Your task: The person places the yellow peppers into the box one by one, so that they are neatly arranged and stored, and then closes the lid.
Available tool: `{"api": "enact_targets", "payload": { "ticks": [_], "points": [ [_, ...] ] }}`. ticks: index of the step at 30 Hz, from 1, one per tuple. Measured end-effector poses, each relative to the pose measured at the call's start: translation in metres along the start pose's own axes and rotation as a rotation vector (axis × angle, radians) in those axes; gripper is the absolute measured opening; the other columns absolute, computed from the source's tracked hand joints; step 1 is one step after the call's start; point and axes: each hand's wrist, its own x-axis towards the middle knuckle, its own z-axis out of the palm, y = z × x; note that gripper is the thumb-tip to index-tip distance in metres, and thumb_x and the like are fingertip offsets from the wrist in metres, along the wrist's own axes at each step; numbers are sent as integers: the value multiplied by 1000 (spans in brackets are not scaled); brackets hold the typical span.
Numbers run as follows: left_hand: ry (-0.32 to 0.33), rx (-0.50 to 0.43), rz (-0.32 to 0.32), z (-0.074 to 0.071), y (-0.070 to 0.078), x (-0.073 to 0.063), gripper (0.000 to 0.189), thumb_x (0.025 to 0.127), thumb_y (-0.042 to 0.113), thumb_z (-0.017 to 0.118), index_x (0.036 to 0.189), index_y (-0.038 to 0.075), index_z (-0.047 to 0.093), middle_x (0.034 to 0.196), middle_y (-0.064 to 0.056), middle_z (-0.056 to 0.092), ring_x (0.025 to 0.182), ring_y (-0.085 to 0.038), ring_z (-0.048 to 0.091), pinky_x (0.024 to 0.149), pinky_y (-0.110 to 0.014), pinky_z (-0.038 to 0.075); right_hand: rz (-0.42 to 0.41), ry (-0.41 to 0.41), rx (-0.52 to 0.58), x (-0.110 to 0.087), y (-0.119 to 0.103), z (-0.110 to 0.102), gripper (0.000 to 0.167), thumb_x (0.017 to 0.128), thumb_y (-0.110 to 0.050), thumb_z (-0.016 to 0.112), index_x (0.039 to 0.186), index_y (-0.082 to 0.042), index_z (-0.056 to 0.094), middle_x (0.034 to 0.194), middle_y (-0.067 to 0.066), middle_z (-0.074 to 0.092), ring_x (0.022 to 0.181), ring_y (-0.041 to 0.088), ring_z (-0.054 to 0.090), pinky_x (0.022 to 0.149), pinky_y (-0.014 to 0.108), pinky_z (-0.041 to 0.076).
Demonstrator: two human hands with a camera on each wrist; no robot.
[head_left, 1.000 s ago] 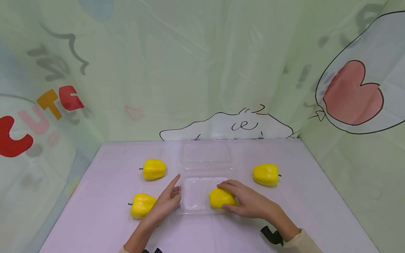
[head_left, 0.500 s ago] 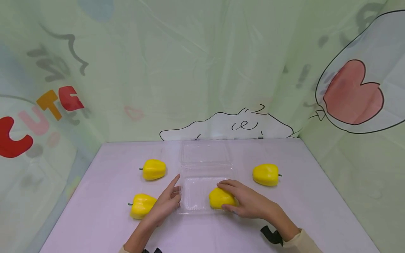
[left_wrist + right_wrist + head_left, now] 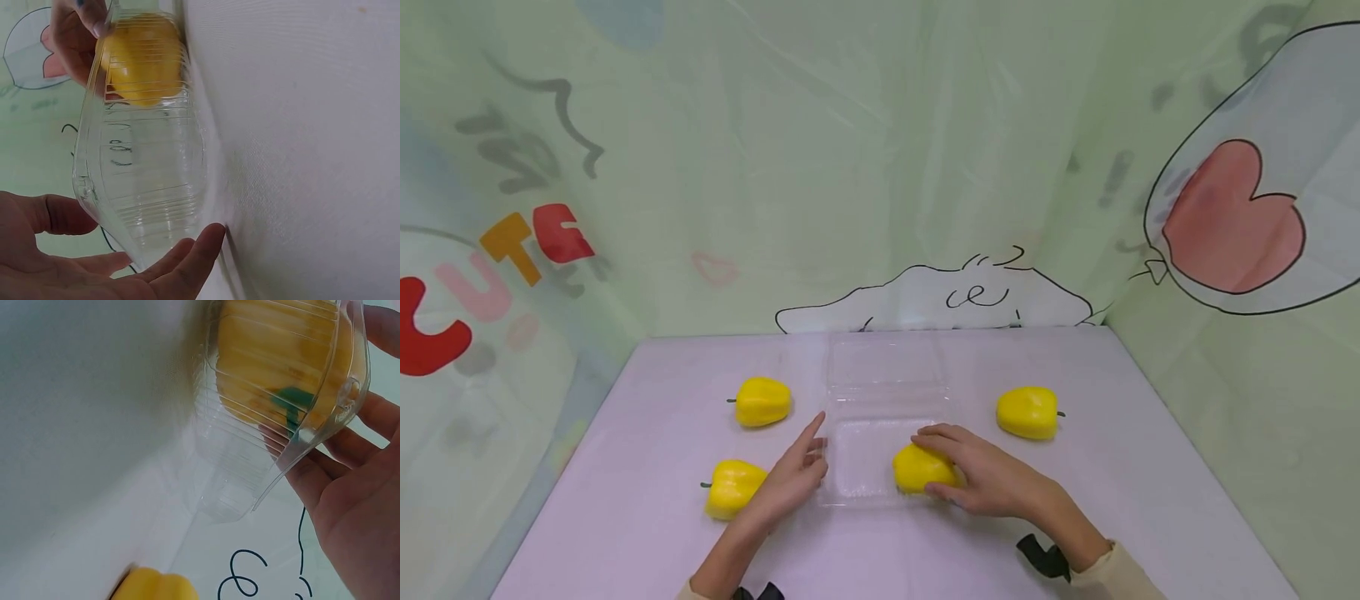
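Note:
A clear plastic clamshell container (image 3: 856,467) lies with its lid (image 3: 887,362) folded back, away from the person. In the right part of its tray sits a yellow bell pepper (image 3: 917,470), and its green stem (image 3: 294,403) shows through the wall in the right wrist view. My right hand (image 3: 1000,477) grips this pepper, thumb on the near side and fingers over the far side. At the tray's left edge rests my left hand (image 3: 792,483); its index finger is extended and the other fingertips are against the side. In the left wrist view, that thumb (image 3: 69,215) is by the rim.
Two more yellow bell peppers lie left of the container, a far one (image 3: 763,402) and a near one (image 3: 733,489) partly behind the left hand. Another pepper (image 3: 1027,412) lies to the right. A printed curtain (image 3: 880,167) closes off the back and sides of the table (image 3: 1150,500).
The head view has shifted very slightly. Both hands, the gripped pepper and the container keep the same places.

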Motion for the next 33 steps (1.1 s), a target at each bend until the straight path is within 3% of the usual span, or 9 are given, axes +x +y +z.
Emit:
{"api": "enact_targets", "payload": {
  "ticks": [12,18,25,33],
  "points": [
    [17,38,3,-3,3,-1,71,103,10,48,170,19,26,163,-23,45,141,-43,53,112,-62,52,81,26,22,-9,-4,-14,60,99,-33,74,152,-12,56,160,9,54,146,32,54,119,56,48],
    [43,65,3,-3,1,-1,71,102,9,50,169,20,30,164,-20,46,144,-43,50,113,-65,50,109,107,7,-16,3,-26,57,99,-30,75,151,-14,57,158,7,56,143,32,57,116,55,51],
    [57,69,20,-3,-1,-2,71,101,8,52,168,20,32,165,-22,44,150,-50,42,120,-70,40,74,250,-41,-23,20,-36,53,97,-20,77,146,-10,61,149,9,63,135,34,63,109,55,55],
    [61,87,41,-3,-3,-1,70,101,8,53,167,20,33,168,-24,39,158,-48,33,126,-72,29,166,319,-45,-33,36,-49,50,97,-19,76,144,-9,61,146,11,65,135,37,62,111,59,53]
  ]
}}
